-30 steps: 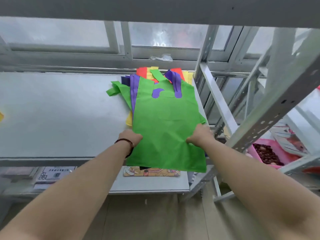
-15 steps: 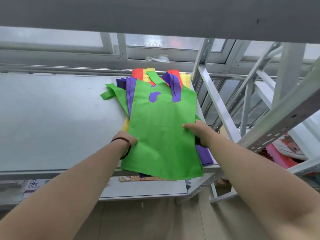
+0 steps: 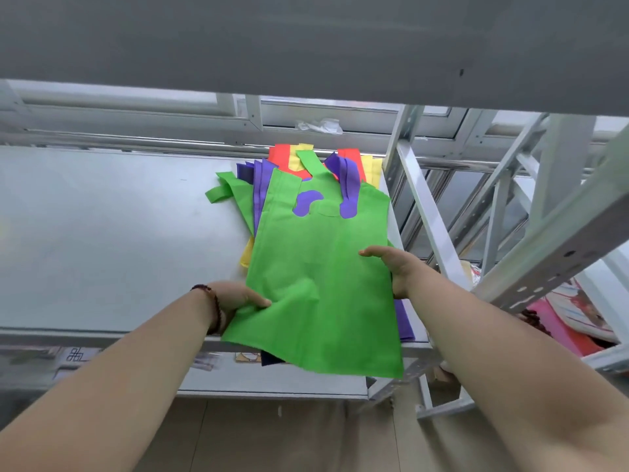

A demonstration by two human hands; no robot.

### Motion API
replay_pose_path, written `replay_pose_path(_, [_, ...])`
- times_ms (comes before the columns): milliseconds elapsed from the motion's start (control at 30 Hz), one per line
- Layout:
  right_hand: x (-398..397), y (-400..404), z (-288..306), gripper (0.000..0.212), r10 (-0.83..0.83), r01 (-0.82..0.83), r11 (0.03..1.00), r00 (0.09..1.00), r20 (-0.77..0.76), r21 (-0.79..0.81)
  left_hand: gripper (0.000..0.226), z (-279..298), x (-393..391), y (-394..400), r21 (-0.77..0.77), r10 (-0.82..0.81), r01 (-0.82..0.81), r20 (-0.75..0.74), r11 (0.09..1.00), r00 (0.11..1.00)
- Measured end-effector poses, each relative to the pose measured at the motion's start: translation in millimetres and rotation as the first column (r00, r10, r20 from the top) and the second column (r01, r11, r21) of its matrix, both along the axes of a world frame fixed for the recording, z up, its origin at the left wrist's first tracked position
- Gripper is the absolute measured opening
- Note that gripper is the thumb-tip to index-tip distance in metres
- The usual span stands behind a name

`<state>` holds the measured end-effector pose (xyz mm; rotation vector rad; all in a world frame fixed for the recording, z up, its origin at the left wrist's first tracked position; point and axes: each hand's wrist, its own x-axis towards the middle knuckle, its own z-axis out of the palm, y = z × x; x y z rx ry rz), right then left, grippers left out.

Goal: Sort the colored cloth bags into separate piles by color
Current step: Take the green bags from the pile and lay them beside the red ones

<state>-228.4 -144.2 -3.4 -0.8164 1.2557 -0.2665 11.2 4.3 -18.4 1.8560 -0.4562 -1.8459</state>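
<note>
2 hands gripping top green bag (image 3: 316,277) over mixed stack (image 3: 343,168) at right end of metal shelf (image 3: 112,233). Left hand (image 3: 235,298) pinching lower left edge, thumb on top. Right hand (image 3: 396,267) pinching right edge, fingers probably curled underneath. Bag bottom overhanging shelf front, handles lying on purple bag (image 3: 347,178).

Lighting: soft daylight from the far windows (image 3: 340,112), bright and washed out. Pale sheen across the grey shelf top (image 3: 102,233). Shadows: faint, diffuse; underside of upper shelf (image 3: 306,46) dim. Focus: slight overall softness, left edge smeared. Distortion: wide-angle bowing of shelf uprights (image 3: 544,233) at right.
</note>
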Motion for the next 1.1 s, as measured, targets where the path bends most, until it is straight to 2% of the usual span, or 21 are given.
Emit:
replay_pose_path(100, [2, -11, 0, 0.014, 0.04, -0.04, 0.999, 0.999, 0.013, 0.003, 0.017, 2, 3, 14, 0.009, 0.026, -0.025, -0.098, 1.0, 0.995])
replay_pose_path(167, [7, -13, -4, 0.016, 0.079, -0.078, 0.997, 0.997, -0.021, 0.016, 0.038, -1, 3, 22, 0.013, 0.071, -0.07, -0.116, 0.997, 0.991])
replay_pose_path(233, [12, -15, -10, 0.02, 0.097, -0.096, 0.995, 0.992, -0.075, 0.01, 0.046, -6, -3, 26, -0.001, 0.109, -0.109, -0.053, 0.994, 0.993])
replay_pose_path(333, [19, -19, -15, 0.016, 0.107, -0.11, 0.994, 0.989, -0.105, -0.024, 0.028, -17, -16, 24, -0.098, 0.185, -0.172, 0.154, 0.98, 0.971])
replay_pose_path(433, [23, -23, -16, 0.013, 0.114, -0.121, 0.991, 0.987, -0.117, -0.049, 0.012, -21, -23, 27, -0.177, 0.217, -0.183, 0.199, 0.967, 0.956])
replay_pose_path(567, [22, -19, -9, 0.019, 0.07, -0.071, 0.997, 0.997, -0.03, -0.039, 0.009, -21, -15, 46, -0.231, 0.201, -0.155, 0.193, 0.961, 0.96])
replay_pose_path(667, [22, -10, -2, 0.014, 0.044, -0.04, 0.997, 0.997, 0.061, -0.066, 0.025, -18, -9, 59, -0.264, 0.171, -0.127, 0.149, 0.956, 0.974])
replay_pose_path(800, [18, 12, 10, 0.013, 0.054, -0.016, 0.98, 0.981, 0.188, -0.199, 0.032, -15, -6, 81, -0.327, 0.131, -0.077, 0.148, 0.942, 0.98])
replay_pose_path(900, [6, 41, 22, 0.014, 0.082, -0.012, 0.954, 0.971, 0.223, -0.3, 0.032, -10, -5, 105, -0.319, 0.107, -0.064, 0.118, 0.946, 0.987])
replay_pose_path(967, [-4, 65, 29, 0.019, 0.084, 0.006, 0.938, 0.966, 0.244, -0.345, 0.044, -4, -5, 121, -0.317, 0.034, -0.003, 0.09, 0.949, 0.995])
replay_pose_path(1067, [-23, 110, 41, 0.017, 0.059, 0.064, 0.919, 0.953, 0.297, -0.389, 0.086, 4, -9, 148, -0.333, -0.1, 0.105, 0.032, 0.937, 0.994])
replay_pose_path(1100, [-30, 126, 45, 0.017, 0.04, 0.09, 0.912, 0.951, 0.306, -0.4, 0.088, 5, -11, 158, -0.346, -0.125, 0.121, 0.012, 0.93, 0.992])
